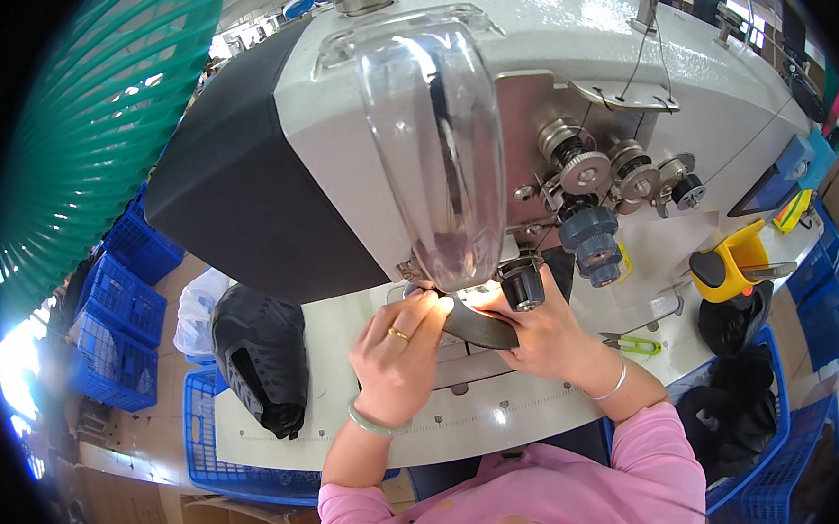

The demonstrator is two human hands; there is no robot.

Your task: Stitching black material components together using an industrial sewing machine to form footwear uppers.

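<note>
Cream sewing-machine table (487,422): left hand (397,356) and right hand (544,335) are both pinching a dark curved leather-like piece (478,327) between them, under the clear plastic guard (440,140). Fingertips look best kept beside the needle area, feeding evenly.

Left hand (397,356), ring and pale bangle on, fingers (426,310) pinching dark strip (478,327) under clear guard (440,144) of sewing machine (580,90). Right hand (548,340) pressing same strip from right, just beside black knob (523,286). Pale tabletop (488,408) beneath. Green snips (635,345) near right wrist. Black shoe uppers (263,353) at tabletop's left edge, over blue crate (210,450). Pink sleeves low in frame.
</note>
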